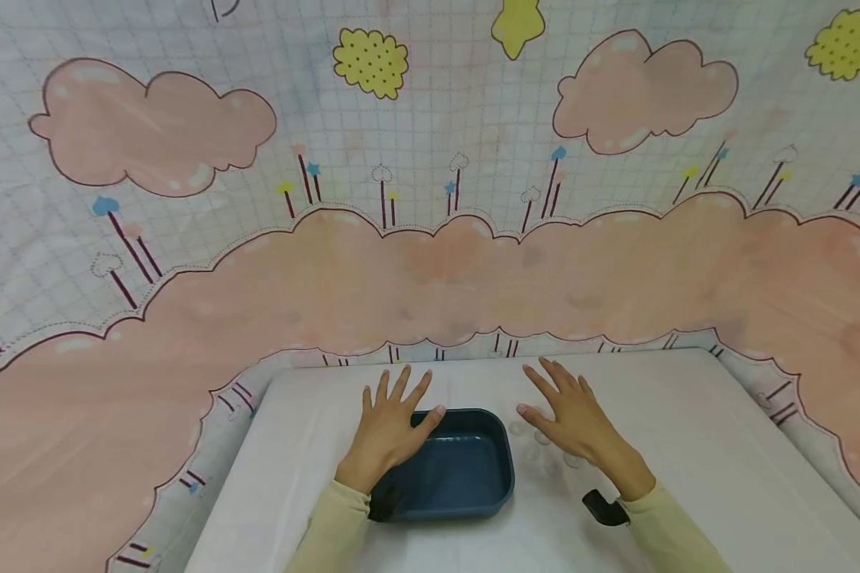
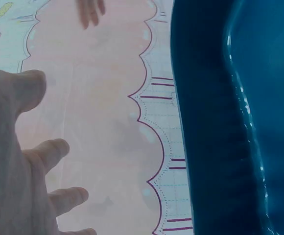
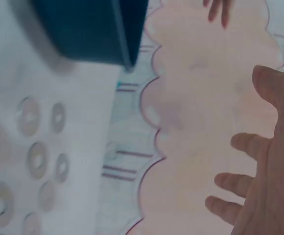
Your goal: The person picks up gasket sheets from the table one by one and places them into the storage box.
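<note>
A dark blue rectangular tray (image 1: pixel 510 469) sits on the white table in the head view, with nothing visible inside it. Over its left side spreads my left hand (image 1: pixel 390 434), fingers splayed and holding nothing. My right hand (image 1: pixel 580 422) hovers right of the tray, fingers spread apart and likewise bare. Beneath and beside that hand lie several clear flat rings (image 3: pixel 37 160), each with a central hole, of differing sizes; the hand partly covers them in the head view. In the left wrist view the tray's wall (image 2: pixel 208 122) fills the right side.
The white table (image 1: pixel 688 446) ends at a straight back edge. Behind it hangs a cloth (image 1: pixel 430 278) printed with pink clouds and yellow shapes, which also runs down along both sides. Black wrist straps (image 1: pixel 605 508) sit at the sleeve cuffs.
</note>
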Demonstrator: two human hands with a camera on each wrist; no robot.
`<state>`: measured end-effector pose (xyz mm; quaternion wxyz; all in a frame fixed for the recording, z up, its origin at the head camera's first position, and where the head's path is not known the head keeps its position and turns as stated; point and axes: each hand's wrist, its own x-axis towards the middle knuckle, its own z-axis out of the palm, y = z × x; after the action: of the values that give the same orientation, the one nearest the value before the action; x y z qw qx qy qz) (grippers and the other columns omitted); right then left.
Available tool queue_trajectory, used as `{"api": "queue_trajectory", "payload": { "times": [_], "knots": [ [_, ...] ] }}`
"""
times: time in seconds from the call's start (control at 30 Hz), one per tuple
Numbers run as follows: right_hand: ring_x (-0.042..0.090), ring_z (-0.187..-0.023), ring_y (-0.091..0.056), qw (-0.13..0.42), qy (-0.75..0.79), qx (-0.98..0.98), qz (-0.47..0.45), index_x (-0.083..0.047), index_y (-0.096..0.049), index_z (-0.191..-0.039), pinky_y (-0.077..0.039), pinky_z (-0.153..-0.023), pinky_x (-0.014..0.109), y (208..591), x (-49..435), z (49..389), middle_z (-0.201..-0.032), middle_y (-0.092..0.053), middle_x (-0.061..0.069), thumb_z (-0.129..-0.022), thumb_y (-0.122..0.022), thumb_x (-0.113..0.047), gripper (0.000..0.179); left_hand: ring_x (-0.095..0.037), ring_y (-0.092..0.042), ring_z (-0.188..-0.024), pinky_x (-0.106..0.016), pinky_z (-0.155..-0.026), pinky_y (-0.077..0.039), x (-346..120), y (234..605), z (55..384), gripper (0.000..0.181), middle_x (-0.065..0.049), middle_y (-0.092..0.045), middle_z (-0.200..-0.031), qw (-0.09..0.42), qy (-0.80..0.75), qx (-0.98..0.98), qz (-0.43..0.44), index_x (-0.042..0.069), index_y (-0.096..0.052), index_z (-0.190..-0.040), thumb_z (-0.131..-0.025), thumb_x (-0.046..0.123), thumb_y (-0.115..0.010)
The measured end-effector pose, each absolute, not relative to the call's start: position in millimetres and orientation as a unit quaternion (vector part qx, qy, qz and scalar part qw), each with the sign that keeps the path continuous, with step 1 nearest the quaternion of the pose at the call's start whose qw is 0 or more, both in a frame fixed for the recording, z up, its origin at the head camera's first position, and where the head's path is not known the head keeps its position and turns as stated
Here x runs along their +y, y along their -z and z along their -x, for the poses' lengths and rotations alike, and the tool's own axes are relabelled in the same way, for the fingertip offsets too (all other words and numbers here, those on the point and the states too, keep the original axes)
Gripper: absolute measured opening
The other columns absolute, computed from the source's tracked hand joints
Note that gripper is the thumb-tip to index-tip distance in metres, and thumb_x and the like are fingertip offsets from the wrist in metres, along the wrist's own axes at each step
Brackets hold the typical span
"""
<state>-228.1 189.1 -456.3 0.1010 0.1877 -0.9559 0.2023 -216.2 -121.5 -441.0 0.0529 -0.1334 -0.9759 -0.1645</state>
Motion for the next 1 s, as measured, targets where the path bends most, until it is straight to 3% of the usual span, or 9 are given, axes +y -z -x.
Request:
{"api": "queue_trajectory", "payload": {
  "times": [0.27, 0.63, 1.0],
  "knots": [
    [0.050, -0.137, -0.036, 0.134, -0.244, -0.943, -0.183, -0.011, -0.038, -0.151, -0.035, -0.100, 0.071, 477, 222, 220, -0.154, -0.034, 0.023, -0.097, -0.058, -0.038, 0.064, -0.041, -0.019, -0.150, -0.067, -0.114, -0.019, -140, 444, 203, 0.069, -0.011, -0.026, -0.162, 0.060, 0.202, -0.970, 0.118, 0.029, -0.031, -0.155, -0.095, 0.063, -0.042],
    [0.052, -0.133, -0.039, 0.122, -0.315, -0.932, -0.131, -0.007, -0.039, -0.148, -0.035, -0.098, 0.072, 500, 256, 209, -0.151, -0.037, 0.024, -0.098, -0.056, -0.034, 0.059, -0.039, -0.030, -0.146, -0.065, -0.104, -0.037, -168, 458, 192, 0.066, -0.011, -0.028, -0.161, 0.068, 0.277, -0.955, 0.086, 0.026, -0.029, -0.155, -0.098, 0.054, -0.046],
    [0.052, -0.132, -0.040, 0.111, -0.341, -0.929, -0.086, -0.007, -0.042, -0.146, -0.037, -0.099, 0.070, 512, 274, 204, -0.148, -0.041, 0.025, -0.097, -0.059, -0.036, 0.059, -0.041, -0.036, -0.142, -0.062, -0.106, -0.038, -186, 468, 184, 0.065, -0.015, -0.033, -0.157, 0.062, 0.372, -0.922, 0.086, 0.018, -0.033, -0.154, -0.098, 0.042, -0.055]
  ]
}}
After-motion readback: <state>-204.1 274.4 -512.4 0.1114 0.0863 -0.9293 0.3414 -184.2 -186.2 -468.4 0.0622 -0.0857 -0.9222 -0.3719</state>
